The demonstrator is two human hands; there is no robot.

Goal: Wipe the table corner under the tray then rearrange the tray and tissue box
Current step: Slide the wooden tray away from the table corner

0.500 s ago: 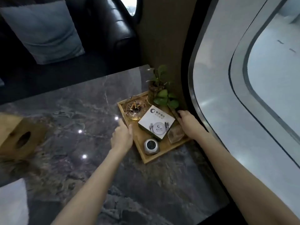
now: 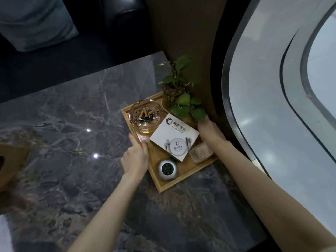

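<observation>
A wooden tray [image 2: 183,178] sits at the far right corner of the dark marble table [image 2: 76,124], next to the wall. It carries a glass ashtray [image 2: 145,117] with cigarette butts, a white box [image 2: 174,137], a potted plant [image 2: 175,91], a small round grey device [image 2: 167,169] and a clear glass holder [image 2: 201,153]. My left hand [image 2: 135,158] grips the tray's left rim. My right hand [image 2: 211,131] holds its right rim by the wall. The wooden tissue box [image 2: 10,163] stands at the table's left edge, partly cut off.
A black leather sofa [image 2: 109,33] with a grey cushion [image 2: 34,20] lies beyond the table. A brown wall panel [image 2: 181,33] and a curved window frame [image 2: 236,88] bound the right side. Something white [image 2: 4,233] shows at the bottom left.
Both hands have settled onto the tray's rims, the left thumb now over the edge. The tray stays in the corner.
</observation>
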